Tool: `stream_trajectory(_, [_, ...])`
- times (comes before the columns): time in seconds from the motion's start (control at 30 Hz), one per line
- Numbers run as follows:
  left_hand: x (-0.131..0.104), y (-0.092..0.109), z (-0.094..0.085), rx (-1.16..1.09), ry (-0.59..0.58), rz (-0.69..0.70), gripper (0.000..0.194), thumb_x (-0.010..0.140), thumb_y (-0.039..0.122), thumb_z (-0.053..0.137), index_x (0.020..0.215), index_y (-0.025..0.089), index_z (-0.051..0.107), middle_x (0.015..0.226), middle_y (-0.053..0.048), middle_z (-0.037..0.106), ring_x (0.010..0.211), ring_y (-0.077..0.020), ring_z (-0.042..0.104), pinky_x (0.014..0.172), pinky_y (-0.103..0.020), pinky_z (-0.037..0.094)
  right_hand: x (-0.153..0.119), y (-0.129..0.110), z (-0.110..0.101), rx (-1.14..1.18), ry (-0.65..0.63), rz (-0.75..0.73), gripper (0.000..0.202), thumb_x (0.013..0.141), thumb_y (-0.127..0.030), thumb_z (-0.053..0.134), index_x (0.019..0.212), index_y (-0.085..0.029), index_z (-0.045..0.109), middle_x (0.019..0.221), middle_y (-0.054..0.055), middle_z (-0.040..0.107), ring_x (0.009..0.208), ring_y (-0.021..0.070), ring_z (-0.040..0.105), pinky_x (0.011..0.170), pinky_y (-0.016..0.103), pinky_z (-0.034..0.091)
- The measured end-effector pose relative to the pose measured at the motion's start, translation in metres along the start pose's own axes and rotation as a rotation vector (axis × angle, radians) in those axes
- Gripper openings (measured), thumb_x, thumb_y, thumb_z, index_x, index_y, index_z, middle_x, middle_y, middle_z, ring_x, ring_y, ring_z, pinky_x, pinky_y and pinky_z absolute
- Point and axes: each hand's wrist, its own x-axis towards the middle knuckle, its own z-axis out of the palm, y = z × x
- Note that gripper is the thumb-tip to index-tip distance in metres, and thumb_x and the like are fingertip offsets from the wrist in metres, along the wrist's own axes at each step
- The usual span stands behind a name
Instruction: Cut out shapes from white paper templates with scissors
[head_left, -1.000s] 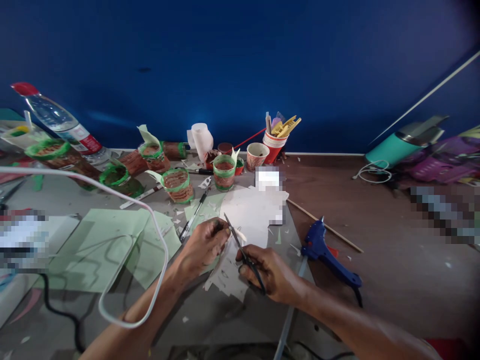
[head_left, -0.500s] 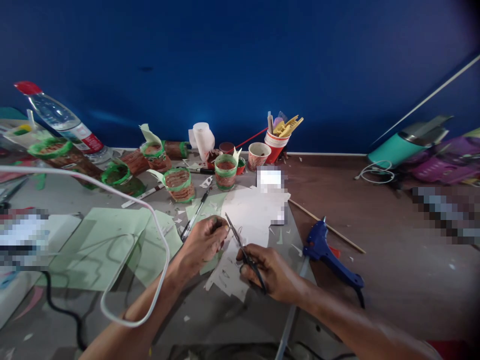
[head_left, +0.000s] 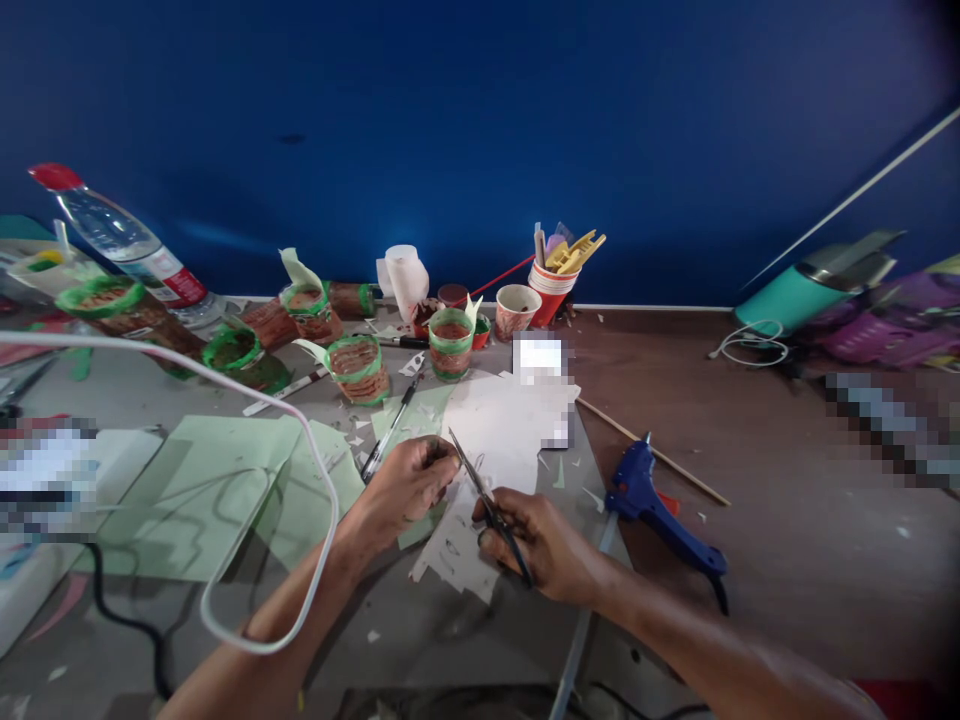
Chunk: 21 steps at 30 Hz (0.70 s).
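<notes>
My right hand (head_left: 536,545) is closed around the black handles of a pair of scissors (head_left: 471,468). The blades point up and left, close to the fingertips of my left hand (head_left: 412,480). Those fingers are pinched together; whatever lies between them is too small to make out. Beneath both hands spreads a cut white sheet of paper (head_left: 491,415) with small pencil-like drawings on its lower part. A pen (head_left: 390,430) lies just beyond my left hand, on pale green paper.
Brown cups with green rims (head_left: 358,370) stand at the back left, near a tilted water bottle (head_left: 150,255). A blue glue gun (head_left: 664,515) and a wooden stick (head_left: 690,478) lie right. A white cable (head_left: 330,500) loops over my left forearm. Paper scraps are scattered about.
Both hands stay almost in place. The scissor blades look slightly closer together than before, and my left fingers have shifted very little.
</notes>
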Motion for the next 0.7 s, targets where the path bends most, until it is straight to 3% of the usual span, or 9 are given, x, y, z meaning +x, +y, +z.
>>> stream_trajectory(0.27, [0.0,-0.002,0.008,-0.221,0.057,0.042,0.021,0.078,0.035,0.055,0.069,0.016,0.054,0.05,0.006,0.043,0.045,-0.0069,0.04,0.046,-0.02,0.029,0.001,-0.007,0.001,0.121,0.017,-0.032,0.035,0.079,-0.047,0.06,0.087,-0.016,0.047,0.059,-0.006,0.037,0.05,0.0067,0.031,0.046,0.02,0.027])
stream_trajectory(0.43, [-0.001,-0.002,0.017,-0.334,0.105,0.009,0.022,0.072,0.035,0.063,0.069,0.015,0.055,0.052,0.005,0.046,0.045,-0.0068,0.042,0.045,-0.02,0.031,0.001,-0.006,0.002,0.139,0.03,-0.064,0.038,0.077,-0.049,0.06,0.087,-0.015,0.047,0.061,-0.006,0.038,0.052,0.0065,0.031,0.046,0.02,0.027])
stream_trajectory(0.7, [-0.002,0.0,0.016,-0.196,0.107,0.034,0.018,0.075,0.031,0.055,0.066,0.016,0.052,0.052,0.005,0.044,0.049,-0.0079,0.04,0.048,-0.022,0.031,0.0,-0.003,0.004,0.061,0.039,-0.027,0.031,0.078,-0.041,0.062,0.088,-0.015,0.049,0.059,-0.006,0.038,0.051,0.006,0.03,0.044,0.018,0.026])
